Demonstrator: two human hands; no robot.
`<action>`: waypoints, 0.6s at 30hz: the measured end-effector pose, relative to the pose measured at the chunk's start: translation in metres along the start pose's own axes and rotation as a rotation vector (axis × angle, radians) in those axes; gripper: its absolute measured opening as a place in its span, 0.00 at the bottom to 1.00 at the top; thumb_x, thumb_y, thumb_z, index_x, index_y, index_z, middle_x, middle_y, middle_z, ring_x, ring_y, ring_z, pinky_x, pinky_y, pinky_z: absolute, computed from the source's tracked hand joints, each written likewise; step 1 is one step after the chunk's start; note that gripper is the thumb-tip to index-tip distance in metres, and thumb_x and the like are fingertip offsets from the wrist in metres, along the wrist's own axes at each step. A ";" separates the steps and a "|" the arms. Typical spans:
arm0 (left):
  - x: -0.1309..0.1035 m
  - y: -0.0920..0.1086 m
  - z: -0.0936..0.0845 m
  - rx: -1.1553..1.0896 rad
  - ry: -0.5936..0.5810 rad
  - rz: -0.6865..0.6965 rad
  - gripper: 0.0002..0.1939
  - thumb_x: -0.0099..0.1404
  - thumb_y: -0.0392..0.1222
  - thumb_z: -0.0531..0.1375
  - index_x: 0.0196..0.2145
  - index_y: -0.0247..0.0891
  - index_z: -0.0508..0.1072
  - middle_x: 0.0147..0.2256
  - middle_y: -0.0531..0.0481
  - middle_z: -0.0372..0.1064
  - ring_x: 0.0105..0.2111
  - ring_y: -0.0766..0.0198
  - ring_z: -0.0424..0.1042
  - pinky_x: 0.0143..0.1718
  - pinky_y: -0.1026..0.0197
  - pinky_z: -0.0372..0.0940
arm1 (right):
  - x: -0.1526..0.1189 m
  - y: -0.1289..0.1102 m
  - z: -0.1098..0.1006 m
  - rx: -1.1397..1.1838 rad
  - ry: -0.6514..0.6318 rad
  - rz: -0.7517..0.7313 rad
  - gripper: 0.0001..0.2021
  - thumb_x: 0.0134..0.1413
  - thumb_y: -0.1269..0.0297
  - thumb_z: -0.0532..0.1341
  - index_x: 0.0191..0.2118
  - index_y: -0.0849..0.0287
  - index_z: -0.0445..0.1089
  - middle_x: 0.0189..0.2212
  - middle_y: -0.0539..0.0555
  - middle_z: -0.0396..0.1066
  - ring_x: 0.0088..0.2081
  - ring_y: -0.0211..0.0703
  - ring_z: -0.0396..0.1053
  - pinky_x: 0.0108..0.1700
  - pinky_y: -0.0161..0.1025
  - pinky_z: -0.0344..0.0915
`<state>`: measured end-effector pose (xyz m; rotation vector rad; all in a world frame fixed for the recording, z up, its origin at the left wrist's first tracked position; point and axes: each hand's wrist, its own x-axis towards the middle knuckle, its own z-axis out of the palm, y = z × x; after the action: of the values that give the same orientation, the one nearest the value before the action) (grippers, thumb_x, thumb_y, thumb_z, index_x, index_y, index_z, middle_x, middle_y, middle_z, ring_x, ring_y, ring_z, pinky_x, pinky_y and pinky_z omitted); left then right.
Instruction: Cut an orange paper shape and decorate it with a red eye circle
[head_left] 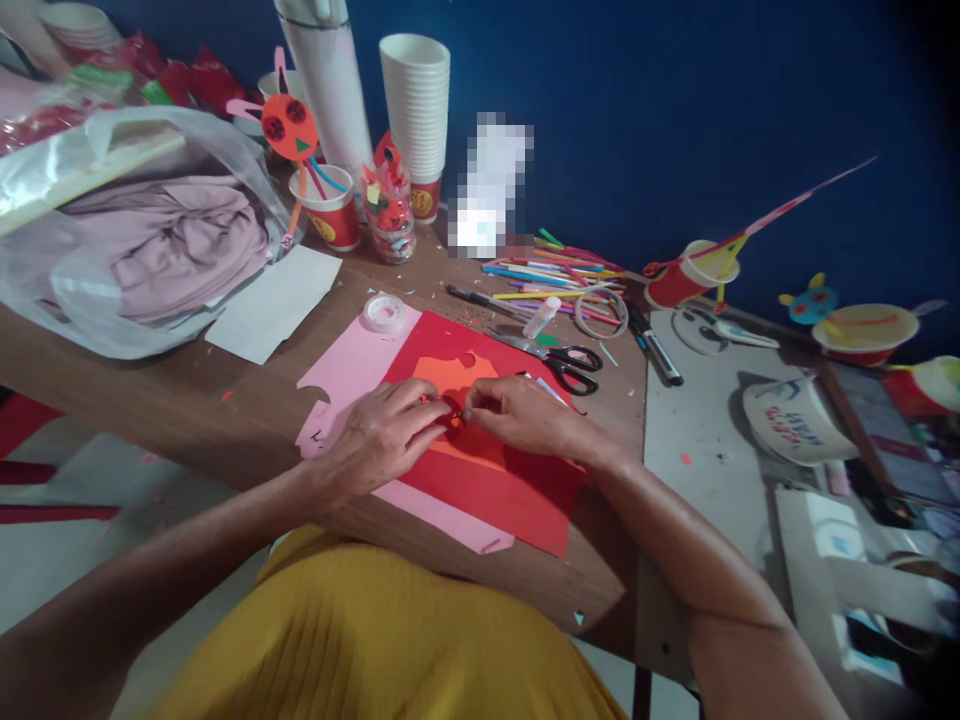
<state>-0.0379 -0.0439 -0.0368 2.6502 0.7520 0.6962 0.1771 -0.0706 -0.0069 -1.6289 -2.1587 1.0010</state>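
The table (255, 410) crosses the frame, bearing a pink sheet (356, 375), a red sheet (532, 510) and, centrally, an orange sheet (450, 375). A dragging wrist could shift them. The left hand (386, 430) has its fingers loosely together; the right hand (514, 410) has thumb and forefinger drawn close. Between their tips, mid-frame, lies a small dark piece (454, 409); whether either grips it, one cannot tell. Uneven pulling could tear it.

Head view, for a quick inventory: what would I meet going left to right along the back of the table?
Plastic bag → clear jar → coloured sticks → red cup → blue cutout face.
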 end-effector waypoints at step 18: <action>0.016 0.002 0.001 -0.293 -0.066 -0.253 0.07 0.61 0.35 0.56 0.28 0.35 0.72 0.31 0.50 0.66 0.30 0.66 0.67 0.31 0.63 0.62 | -0.002 -0.002 -0.003 0.039 -0.004 -0.038 0.08 0.58 0.63 0.56 0.35 0.56 0.72 0.30 0.49 0.74 0.29 0.37 0.67 0.30 0.33 0.55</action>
<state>-0.0244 -0.0368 -0.0312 2.2546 0.8735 0.5953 0.1779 -0.0716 -0.0029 -1.5640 -2.1503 1.0297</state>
